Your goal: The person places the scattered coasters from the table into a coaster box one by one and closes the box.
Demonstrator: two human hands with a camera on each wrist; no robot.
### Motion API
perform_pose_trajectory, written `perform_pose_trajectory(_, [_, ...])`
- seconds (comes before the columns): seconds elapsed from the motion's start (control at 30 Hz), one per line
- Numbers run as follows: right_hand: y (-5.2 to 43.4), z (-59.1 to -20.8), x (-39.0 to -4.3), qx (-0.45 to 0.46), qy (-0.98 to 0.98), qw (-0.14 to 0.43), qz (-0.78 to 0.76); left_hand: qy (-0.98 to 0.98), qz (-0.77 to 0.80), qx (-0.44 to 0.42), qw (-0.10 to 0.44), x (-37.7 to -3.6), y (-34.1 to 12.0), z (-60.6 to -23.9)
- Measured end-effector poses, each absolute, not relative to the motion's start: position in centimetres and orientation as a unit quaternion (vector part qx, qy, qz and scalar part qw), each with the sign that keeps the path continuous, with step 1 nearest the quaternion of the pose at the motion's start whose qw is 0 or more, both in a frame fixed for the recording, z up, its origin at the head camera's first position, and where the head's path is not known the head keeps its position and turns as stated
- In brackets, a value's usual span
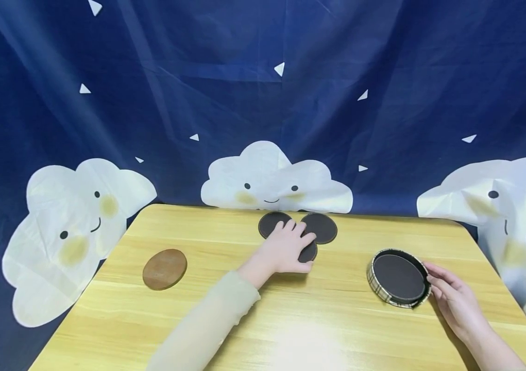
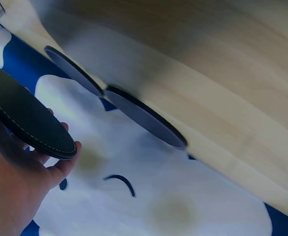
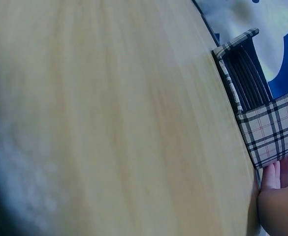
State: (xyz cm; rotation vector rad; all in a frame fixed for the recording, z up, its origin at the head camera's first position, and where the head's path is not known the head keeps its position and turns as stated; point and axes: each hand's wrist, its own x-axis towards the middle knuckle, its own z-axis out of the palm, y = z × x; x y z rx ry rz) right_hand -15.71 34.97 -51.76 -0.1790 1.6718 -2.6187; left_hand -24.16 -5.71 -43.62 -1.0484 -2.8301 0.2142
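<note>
Left hand [image 1: 288,247] is gripping a dark coaster [image 2: 25,118], fingers curled under its stitched edge, lifting it off the table [image 1: 300,319]. In the head view the same coaster is peeking out at [image 1: 308,252], just left of the plaid holder [image 1: 399,278]. Two more dark coasters [image 1: 320,226] are lying flat behind it, toward the cloud backdrop [image 1: 272,180], likely spread out for easy one-at-a-time picking. Right hand [image 1: 455,299] is resting straight fingers against the holder's right wall, probably steadying it; stacked coasters are sitting inside [image 3: 249,73]. A brown coaster [image 1: 164,268] is lying well left of the holder.
</note>
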Motion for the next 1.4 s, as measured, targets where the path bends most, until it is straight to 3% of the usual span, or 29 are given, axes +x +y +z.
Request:
perform_pose_trajectory(0.4, [34.9, -51.8, -15.8, -0.060, 0.523, 0.007, -0.850, -0.908, 0.109, -0.395, 0.091, -24.1, -0.3, -43.0])
perform_pose_trajectory(0.7, [34.8, -51.9, -15.8, -0.065, 0.517, 0.010, -0.854, -0.900, 0.135, -0.410, 0.065, -23.5, 2.9, -42.5])
perform_pose_trajectory(1.4, [35.1, -51.7, -15.7, -0.055, 0.532, 0.022, -0.845, -0.880, 0.158, -0.441, 0.076, -21.8, 10.8, -43.0])
